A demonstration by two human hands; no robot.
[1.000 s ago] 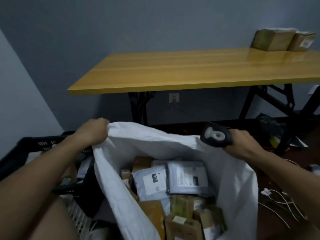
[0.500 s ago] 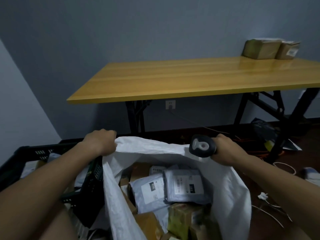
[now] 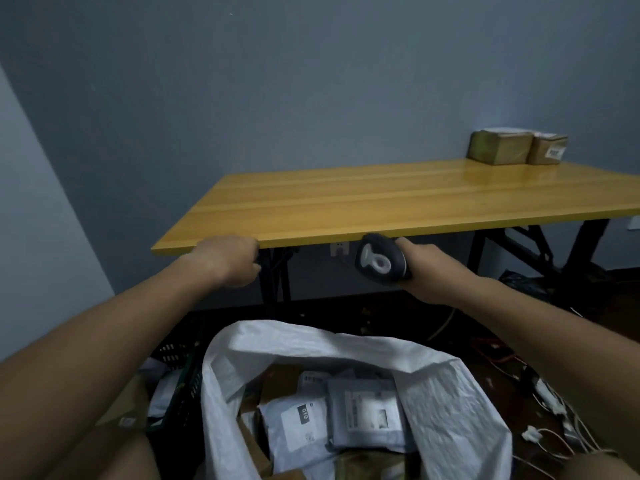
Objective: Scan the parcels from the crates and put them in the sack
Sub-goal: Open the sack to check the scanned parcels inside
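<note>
A white woven sack (image 3: 446, 407) stands open on the floor at the bottom centre, holding grey mailer parcels (image 3: 363, 414) and brown boxes. My left hand (image 3: 227, 259) is raised above the sack, fingers curled into a fist, with nothing visible in it. My right hand (image 3: 420, 268) is also raised and grips a black and grey barcode scanner (image 3: 379, 263). A black crate (image 3: 180, 386) with more parcels sits left of the sack, partly hidden by my left arm.
A yellow wooden table (image 3: 381, 199) on black legs stands ahead, with two brown boxes (image 3: 516, 147) at its back right. Loose cables (image 3: 540, 431) lie on the dark floor at the right. A wall socket (image 3: 337, 249) is under the table.
Both hands let go of the sack's rim and rose above it. The sack mouth has sagged. The view has tilted up.
</note>
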